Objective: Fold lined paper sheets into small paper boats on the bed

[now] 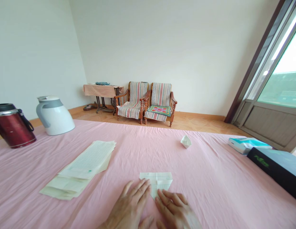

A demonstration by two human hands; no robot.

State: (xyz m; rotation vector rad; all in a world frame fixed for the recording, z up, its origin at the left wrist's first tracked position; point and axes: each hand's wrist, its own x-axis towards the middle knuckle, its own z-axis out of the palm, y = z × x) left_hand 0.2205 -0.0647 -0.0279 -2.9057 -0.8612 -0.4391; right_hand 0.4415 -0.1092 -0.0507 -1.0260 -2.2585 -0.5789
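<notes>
A partly folded sheet of pale paper point(159, 180) lies on the pink tablecloth point(209, 178) near the front edge. My left hand point(131, 205) lies flat, fingers spread, with its fingertips on the paper's left side. Just right of it, my right hand point(175, 210) rests with its fingers stretched onto the paper's lower edge. Both hands press on the sheet; neither grips it. A small folded white paper boat point(186, 141) sits farther back on the cloth, out of reach of both hands.
A stack of ruled paper sheets point(82, 168) lies to the left. A white kettle point(54, 115) and a red thermos point(13, 125) stand at the far left. A teal box point(248, 144) and a black box point(276, 167) lie at right. Two striped armchairs point(146, 103) stand by the wall.
</notes>
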